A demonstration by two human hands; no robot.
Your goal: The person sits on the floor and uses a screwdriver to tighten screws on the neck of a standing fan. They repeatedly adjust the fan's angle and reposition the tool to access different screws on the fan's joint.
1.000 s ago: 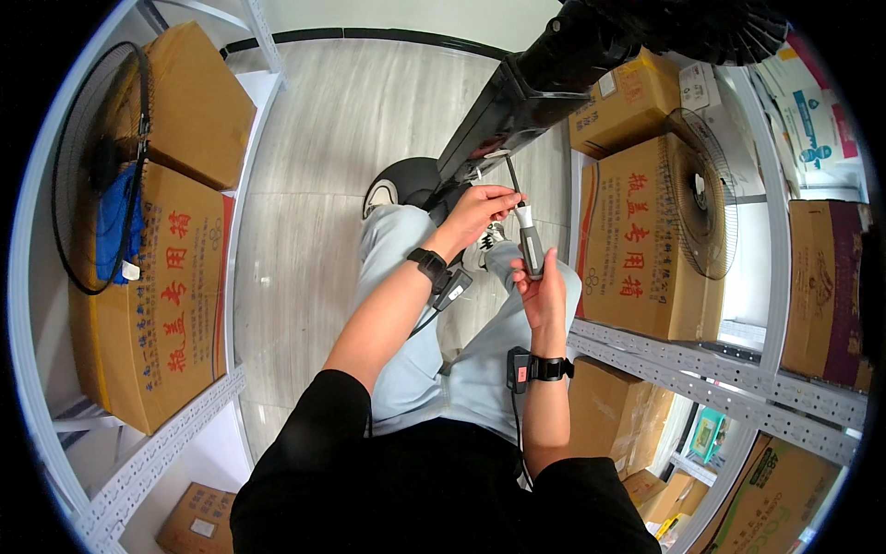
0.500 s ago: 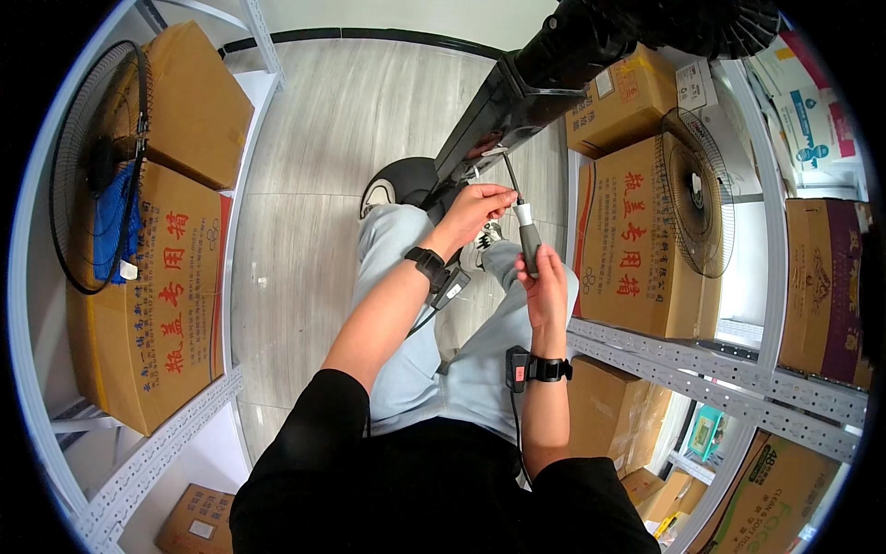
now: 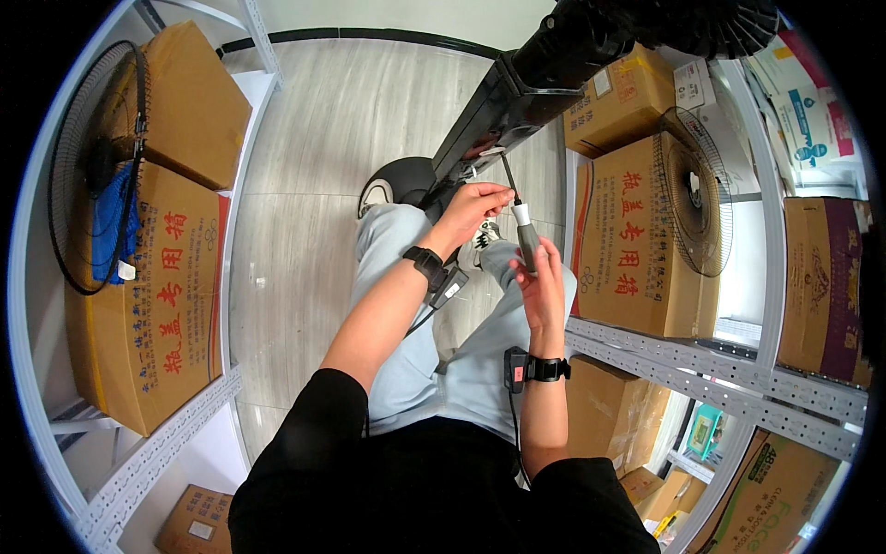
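A screwdriver (image 3: 525, 235) with a grey and white handle points up and away, its thin dark shaft reaching the lower side of a black pedestal fan's housing (image 3: 484, 125). I cannot make out what the tip meets there. My left hand (image 3: 471, 210) pinches the shaft just above the handle between thumb and forefinger. Lower down, my right hand (image 3: 542, 282) has its fingertips on the grey end of the handle, the thumb side partly hidden. The fan's round black base (image 3: 406, 175) rests on the floor between my feet.
Metal shelves with cardboard boxes (image 3: 166, 305) flank me on both sides. A wire fan guard (image 3: 97, 166) leans against the left boxes, another fan guard (image 3: 697, 189) against the right ones. Corrugated black fan parts (image 3: 720, 28) overhang at the upper right. Both wrists carry strapped, cabled devices.
The fingers of my right hand have shifted and straightened somewhat around the handle. My left hand keeps its pinch on the shaft, and the fan stays put.
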